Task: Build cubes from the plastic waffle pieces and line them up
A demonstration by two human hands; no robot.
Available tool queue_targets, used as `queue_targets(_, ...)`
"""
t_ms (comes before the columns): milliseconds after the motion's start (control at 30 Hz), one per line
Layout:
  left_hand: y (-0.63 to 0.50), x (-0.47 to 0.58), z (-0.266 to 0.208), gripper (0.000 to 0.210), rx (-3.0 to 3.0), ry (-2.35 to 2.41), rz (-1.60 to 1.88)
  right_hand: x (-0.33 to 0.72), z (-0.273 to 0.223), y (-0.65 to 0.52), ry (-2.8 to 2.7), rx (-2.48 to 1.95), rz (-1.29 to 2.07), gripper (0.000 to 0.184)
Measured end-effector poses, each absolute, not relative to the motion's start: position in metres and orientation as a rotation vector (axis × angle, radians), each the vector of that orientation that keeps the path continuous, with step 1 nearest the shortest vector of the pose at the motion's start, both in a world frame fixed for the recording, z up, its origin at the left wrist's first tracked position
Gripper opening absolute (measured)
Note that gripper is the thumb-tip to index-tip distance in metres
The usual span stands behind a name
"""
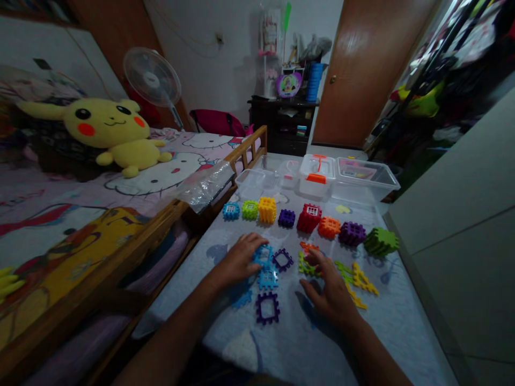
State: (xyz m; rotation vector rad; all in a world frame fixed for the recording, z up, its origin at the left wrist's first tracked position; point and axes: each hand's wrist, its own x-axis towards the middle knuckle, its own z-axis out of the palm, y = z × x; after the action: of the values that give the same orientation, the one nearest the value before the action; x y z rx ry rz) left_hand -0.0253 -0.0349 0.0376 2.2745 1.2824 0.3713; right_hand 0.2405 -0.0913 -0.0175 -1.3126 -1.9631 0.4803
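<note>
1. L hand point(241, 260) is laid flat, fingers spread, on the bench point(306, 343); nothing is gripped; fingertips are set on a blue tile point(263, 255).
2. A 2nd blue tile point(267, 279) is seen just below the first, touching it; a 3rd blue piece point(242, 299) is partly hidden under the L wrist.
3. R hand point(332, 292) is held open, palm down, fingers loosely bent; nothing is clasped; its fingertips are placed at a lime tile point(306, 266), w/ an orange tile point(309, 247) just above.
4. Btw. the hands a purple frame point(282, 259) is laid flat; a 2nd purple frame point(267, 308) is seen nearer the body, apart from both hands.
5. To the R of the R hand, yellow pieces point(364, 281) and green pieces point(344, 269) are scattered flat, some overlapping.
6. Beyond the hands a row of built cubes is lined up: blue cube point(230, 210); green cube point(250, 209); yellow cube point(267, 209); small purple cube point(286, 217); red cube point(309, 217); orange cube point(329, 227); larger purple cube point(351, 233); a green stack point(380, 241) at the far R.
7. Behind the row, clear plastic boxes point(366, 182) are stood; one w/ an orange latch point(316, 178).
8. At the L a bed point(80, 214) is seen beside the bench, w/ a yellow plush toy point(110, 131) on it; a fan point(152, 78) is stood behind; a door point(366, 69) is seen at the back.
</note>
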Motion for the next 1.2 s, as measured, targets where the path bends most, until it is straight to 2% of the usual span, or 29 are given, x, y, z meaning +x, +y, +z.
queue_targets(200,0.004,-0.056,0.034,0.056,2.345,1.268,0.12,0.244,-0.018,-0.087,-1.947,-1.352,0.488,0.059)
queue_targets(400,0.01,-0.05,0.033,0.067,2.377,1.299,-0.087,0.245,-0.021,-0.087,-1.943,-1.363,0.509,0.058)
queue_targets(533,0.011,-0.044,0.036,0.051,2.409,1.28,-0.144,0.245,-0.022,-0.087,-1.942,-1.362,0.503,0.058)
queue_targets(733,0.013,-0.039,0.033,0.041,2.469,1.275,-0.142,0.244,-0.021,-0.088,-1.935,-1.367,0.489,0.059)
queue_targets(967,0.009,-0.043,0.033,0.043,2.501,1.341,-0.161,0.246,-0.02,-0.088,-1.924,-1.373,0.46,0.056)
queue_targets(1200,0.037,-0.096,0.059,0.051,2.499,1.623,0.171,0.249,-0.021,-0.087,-1.883,-1.346,0.422,0.054)
